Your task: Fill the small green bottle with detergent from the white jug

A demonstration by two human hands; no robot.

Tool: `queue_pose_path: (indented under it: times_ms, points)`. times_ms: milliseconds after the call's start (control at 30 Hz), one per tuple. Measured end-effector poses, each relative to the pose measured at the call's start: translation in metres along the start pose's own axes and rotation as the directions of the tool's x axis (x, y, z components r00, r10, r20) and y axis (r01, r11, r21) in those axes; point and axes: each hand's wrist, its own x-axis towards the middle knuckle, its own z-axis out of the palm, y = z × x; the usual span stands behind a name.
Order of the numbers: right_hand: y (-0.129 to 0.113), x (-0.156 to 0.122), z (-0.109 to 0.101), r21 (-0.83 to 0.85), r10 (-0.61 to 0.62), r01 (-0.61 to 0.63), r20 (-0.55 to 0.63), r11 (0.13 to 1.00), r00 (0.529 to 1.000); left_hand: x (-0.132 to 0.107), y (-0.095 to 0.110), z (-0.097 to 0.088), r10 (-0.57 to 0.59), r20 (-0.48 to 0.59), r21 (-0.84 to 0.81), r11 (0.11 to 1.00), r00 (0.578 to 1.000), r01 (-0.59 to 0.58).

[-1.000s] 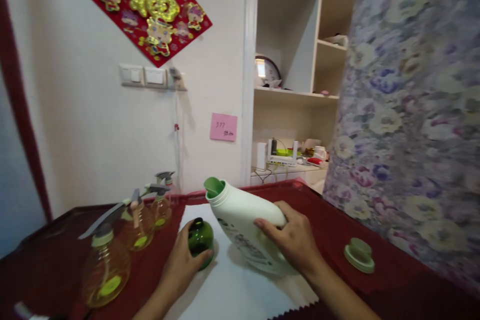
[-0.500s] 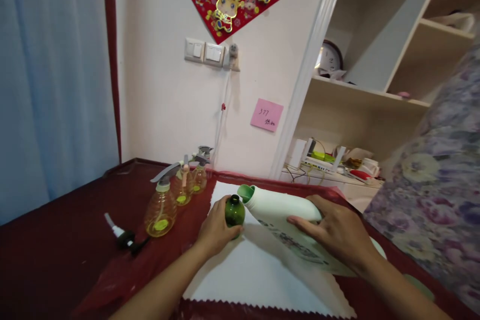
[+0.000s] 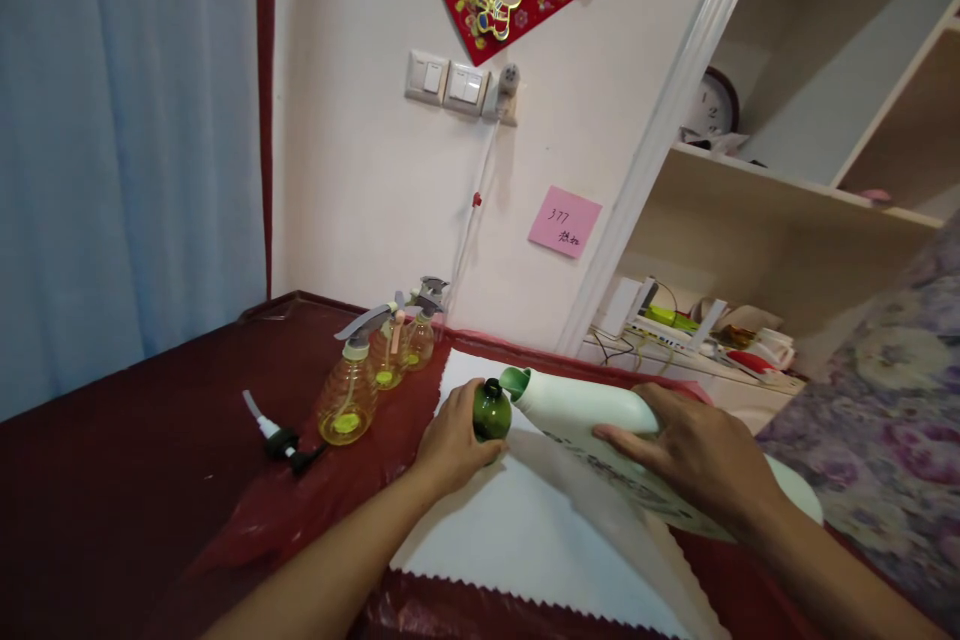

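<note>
My left hand (image 3: 459,438) is wrapped round a small green bottle (image 3: 493,414) that stands upright over the white cloth (image 3: 536,530); its neck has no pump on it. My right hand (image 3: 701,450) grips a large pale-green jug (image 3: 585,407) tilted nearly flat, its green spout pointing left at the small bottle's mouth. Spout and mouth are very close; I cannot tell whether they touch, and no liquid shows between them. Off to the left, a black-and-white pump head (image 3: 281,442) with a tube lies on the dark red table cover.
Several clear amber spray bottles (image 3: 348,395) stand left of the cloth, towards the wall. A white power cord (image 3: 474,220) hangs from a wall socket. On the right are a shelf unit (image 3: 772,185), a router (image 3: 667,330) and a floral curtain (image 3: 877,400).
The camera view has shifted, so the scene sits further right. The jug is tipped a little flatter, with its spout brought closer over the small bottle's mouth. Both hands keep their grip.
</note>
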Motion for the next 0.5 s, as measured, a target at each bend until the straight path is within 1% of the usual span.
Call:
queue_pose_path:
  times_ms: [267, 500]
  points:
    - [0.0001, 0.0039, -0.0065, -0.049, -0.025, 0.025, 0.012, 0.998, 1.0, -0.0003, -0.0009, 0.0005, -0.016, 0.004, 0.011, 1.0, 1.0, 0.016]
    - [0.0015, 0.0085, -0.0063, -0.157, -0.159, 0.143, -0.092, 0.977, 0.983, -0.0006, 0.0006, 0.0, -0.019, 0.004, 0.019, 1.0, 1.0, 0.019]
